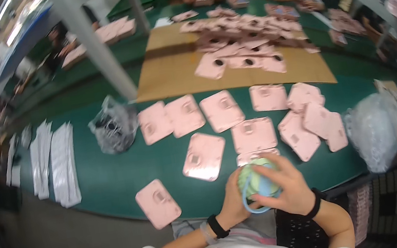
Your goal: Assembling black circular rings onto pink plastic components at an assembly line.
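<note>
Close to my body, over the table's near edge, a rounded pale green and light blue object with a blue loop sits between my hands. What kind of thing it is I cannot make out. My left hand wraps its left side, and my right hand grips it from the right with the fingers bent over the top. Just beyond lies a flat pink square panel, partly over another one. More such panels are spread around, including a pink panel left of centre and a pink panel at the near edge.
White strips and a clear plastic bag of dark parts lie to the left. A full plastic bag stands at the right. Further back, a heap of pink pieces covers brown cardboard; other people work beyond. A grey post rises at left.
</note>
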Demonstrator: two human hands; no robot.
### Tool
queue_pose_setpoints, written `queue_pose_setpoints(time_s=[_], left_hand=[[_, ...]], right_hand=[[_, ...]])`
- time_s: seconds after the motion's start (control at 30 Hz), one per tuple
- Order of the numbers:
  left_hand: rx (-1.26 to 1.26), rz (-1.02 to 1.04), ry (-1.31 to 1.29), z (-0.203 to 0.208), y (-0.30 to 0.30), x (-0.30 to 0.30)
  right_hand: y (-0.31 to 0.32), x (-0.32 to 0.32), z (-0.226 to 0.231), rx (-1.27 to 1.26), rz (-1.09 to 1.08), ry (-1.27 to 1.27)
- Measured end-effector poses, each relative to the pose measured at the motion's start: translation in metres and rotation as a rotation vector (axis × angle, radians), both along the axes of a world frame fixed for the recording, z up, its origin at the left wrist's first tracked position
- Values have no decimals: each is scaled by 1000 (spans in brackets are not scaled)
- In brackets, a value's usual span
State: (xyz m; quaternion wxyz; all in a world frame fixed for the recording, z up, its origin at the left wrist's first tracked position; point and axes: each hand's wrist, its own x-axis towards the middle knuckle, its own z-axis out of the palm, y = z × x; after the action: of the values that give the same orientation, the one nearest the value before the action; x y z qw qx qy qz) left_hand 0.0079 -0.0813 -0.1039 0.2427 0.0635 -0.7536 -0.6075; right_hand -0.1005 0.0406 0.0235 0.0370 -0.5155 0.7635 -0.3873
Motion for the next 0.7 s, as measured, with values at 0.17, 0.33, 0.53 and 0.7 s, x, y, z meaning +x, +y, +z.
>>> queue_pose_setpoints(time_s=[0.17, 0.33, 0.53, 0.7], left_hand=[[-747, -31, -185, 52, -49, 57], [-678, 712, -543, 27, -68, 119], [-640, 581, -684, -22, -141, 94], [-558, 231, -249, 28, -106, 70]], right_hand=[[1, 1, 12, 45, 86, -36], [-7, 11, 13, 66, 177, -34], [-11, 24, 5, 60, 265, -84], [-5, 24, -1, 54, 210, -27]])
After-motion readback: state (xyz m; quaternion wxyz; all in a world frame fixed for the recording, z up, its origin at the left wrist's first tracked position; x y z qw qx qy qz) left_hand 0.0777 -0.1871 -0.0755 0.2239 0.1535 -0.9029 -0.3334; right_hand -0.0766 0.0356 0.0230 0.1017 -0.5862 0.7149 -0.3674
